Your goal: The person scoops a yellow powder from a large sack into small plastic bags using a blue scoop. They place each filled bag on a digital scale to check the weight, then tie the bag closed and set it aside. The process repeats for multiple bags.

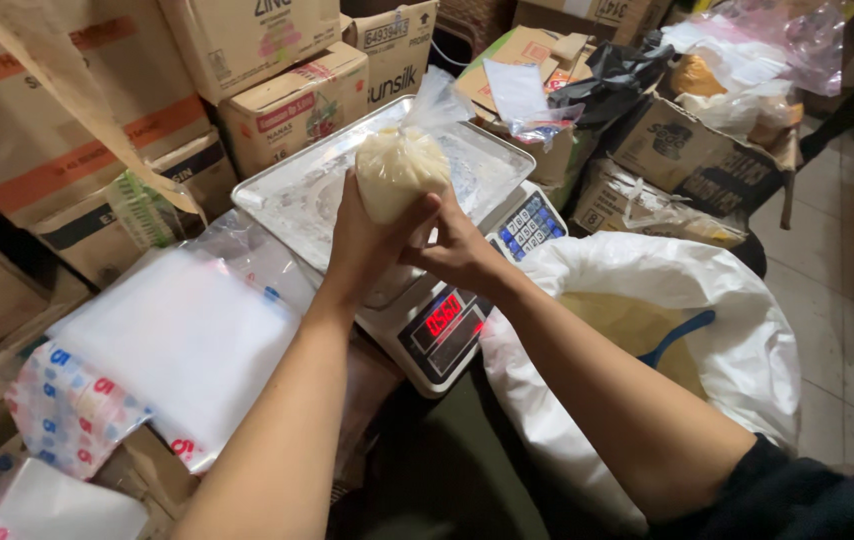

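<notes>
Both hands, left hand (367, 240) and right hand (457, 250), are gripping a filled plastic bag (402, 170) with closed fingers above the scale's tray (287, 190), cardboard boxes (277, 100) crowding far behind.

The scene is dim and warm-toned, with soft light falling from above onto the metal scale tray (297, 190), which shows a dull sheen rather than glare. Below the tray, the floor gap sinks into deep shadow. The red scale display (444, 314) glows sharply. Cartons behind the tray bend slightly toward the frame edges; focus is fair throughout.
</notes>
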